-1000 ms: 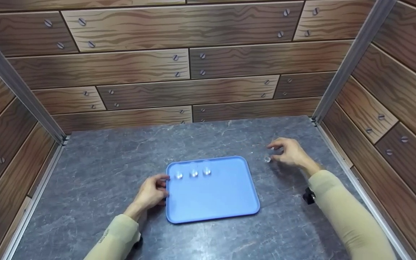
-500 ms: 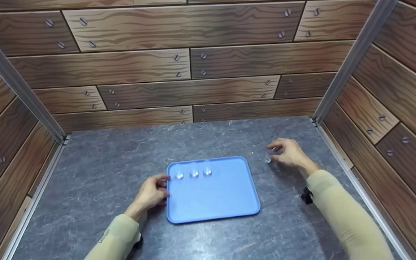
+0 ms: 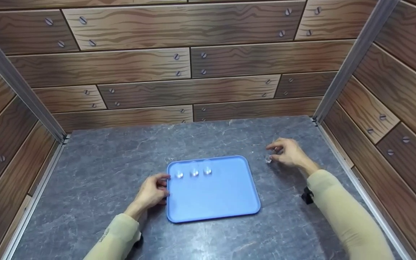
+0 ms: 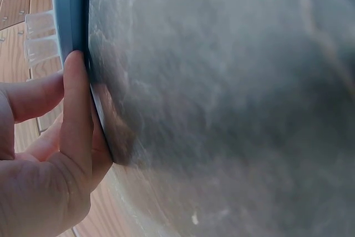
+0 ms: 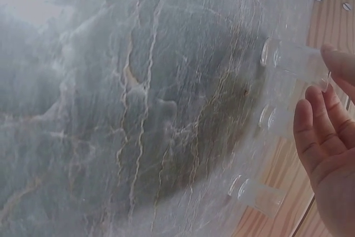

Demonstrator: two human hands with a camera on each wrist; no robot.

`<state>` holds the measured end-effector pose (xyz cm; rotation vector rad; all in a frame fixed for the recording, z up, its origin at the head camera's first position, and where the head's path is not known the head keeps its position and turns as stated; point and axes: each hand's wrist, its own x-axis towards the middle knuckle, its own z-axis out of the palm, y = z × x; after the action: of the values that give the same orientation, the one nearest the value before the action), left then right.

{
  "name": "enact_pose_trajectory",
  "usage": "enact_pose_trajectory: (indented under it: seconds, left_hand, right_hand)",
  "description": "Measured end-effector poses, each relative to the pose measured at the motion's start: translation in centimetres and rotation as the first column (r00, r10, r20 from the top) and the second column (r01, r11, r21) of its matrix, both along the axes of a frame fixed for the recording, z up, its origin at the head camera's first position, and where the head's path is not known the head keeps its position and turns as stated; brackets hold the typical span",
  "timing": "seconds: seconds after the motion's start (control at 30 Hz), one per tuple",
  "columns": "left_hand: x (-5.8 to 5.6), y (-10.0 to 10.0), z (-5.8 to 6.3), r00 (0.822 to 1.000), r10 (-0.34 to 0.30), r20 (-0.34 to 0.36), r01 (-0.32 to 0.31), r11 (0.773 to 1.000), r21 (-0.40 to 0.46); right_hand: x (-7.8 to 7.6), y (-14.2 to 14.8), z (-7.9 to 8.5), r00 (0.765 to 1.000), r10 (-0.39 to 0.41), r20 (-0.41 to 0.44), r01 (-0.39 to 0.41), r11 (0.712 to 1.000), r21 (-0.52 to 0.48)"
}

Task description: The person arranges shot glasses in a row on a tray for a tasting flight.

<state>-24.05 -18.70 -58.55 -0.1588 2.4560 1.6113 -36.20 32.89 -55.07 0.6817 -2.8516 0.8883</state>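
Observation:
A blue tray lies on the table. Three small clear glasses stand in a row near its far left corner. My left hand rests with its fingertips against the tray's left edge. In the left wrist view a fingertip touches the rim, with two glasses behind it. To the right of the tray, my right hand grips a clear glass near its upper rim between thumb and fingers. That glass stands at or just above the table; which one, I cannot tell.
In the right wrist view two more clear glasses stand beside the held one: a middle glass and a lower glass. The dark marbled table is enclosed by wood-patterned walls with metal corner posts.
Very little differs. My right hand stays at the same glass, with only a slight shift of its arm. The left hand and the tray hold their places.

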Motion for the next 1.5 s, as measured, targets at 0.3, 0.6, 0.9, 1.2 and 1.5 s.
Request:
enact_pose_trajectory:
  seconds: [0.3, 0.6, 0.9, 1.2, 1.5]
  left_hand:
    - [-0.2, 0.0, 0.0, 1.000, -0.002, 0.015, 0.002, 1.000, 0.006]
    - [-0.2, 0.0, -0.1, 1.000, 0.006, 0.006, -0.006, 1.000, 0.003]
    - [-0.1, 0.0, 0.0, 1.000, 0.006, 0.013, -0.006, 1.000, -0.002]
    - [-0.1, 0.0, -0.2, 1.000, 0.006, 0.013, -0.006, 1.000, 0.011]
    - [0.0, 0.0, -0.1, 1.000, 0.010, 0.004, -0.010, 1.000, 0.024]
  right_hand:
    - [0.3, -0.1, 0.1, 0.998, -0.014, 0.056, 0.015, 1.000, -0.017]
    - [0.7, -0.9, 0.4, 0.999, 0.000, 0.054, 0.002, 1.000, -0.026]
    - [1.1, -2.8, 0.5, 0.997, 0.070, 0.034, -0.067, 0.994, -0.089]
    - [1.6, -5.2, 1.3, 0.995, 0.097, 0.030, -0.094, 0.992, -0.087]
    - [2.2, -7.6, 1.8, 0.987, 0.160, 0.025, -0.157, 0.982, -0.102]
